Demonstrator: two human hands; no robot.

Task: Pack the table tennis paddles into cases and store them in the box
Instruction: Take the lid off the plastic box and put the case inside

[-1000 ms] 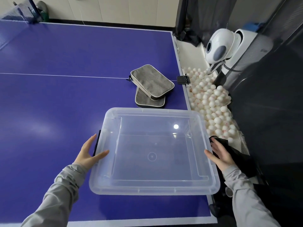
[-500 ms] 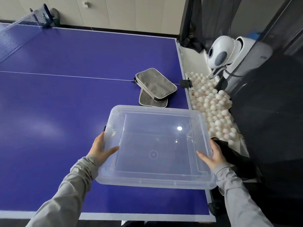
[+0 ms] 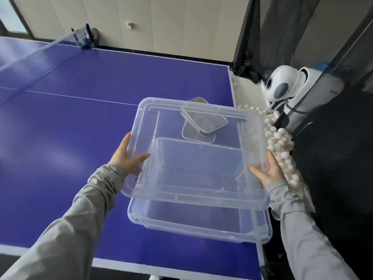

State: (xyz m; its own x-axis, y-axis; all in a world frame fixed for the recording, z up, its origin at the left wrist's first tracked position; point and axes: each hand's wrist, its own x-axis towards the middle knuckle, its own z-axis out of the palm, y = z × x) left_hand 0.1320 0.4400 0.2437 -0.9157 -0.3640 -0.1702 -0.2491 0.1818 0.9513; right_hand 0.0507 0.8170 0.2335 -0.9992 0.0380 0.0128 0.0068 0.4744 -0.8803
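While both hands held the clear, rectangular plastic lid (image 3: 201, 110) tilted above the matching clear plastic storage box (image 3: 201, 229), the packing looked only partly done. Two flat grey fabric paddle cases with pale piping (image 3: 203, 126) lay stacked, one askew on the other, on the blue table tennis table (image 3: 80, 128) just beyond the box, seen mostly through the lid. They appeared closed, though whether paddles were inside them could not be told. No loose paddle showed anywhere. The box sat near the table's right front corner and seemed to hold nothing, so putting the cases in and fitting the lid on top probably remained. The left hand (image 3: 127, 158) gripped the lid's left edge, thumb over the top and fingers beneath; the right hand (image 3: 266, 170) gripped the right edge in the same way. Lid and box were see-through with a raised rim, smooth and stiff-looking, light enough to judge by the easy hold. White balls (image 3: 282, 142) were heaped off the table's right side, beside a white ball machine (image 3: 282, 85).
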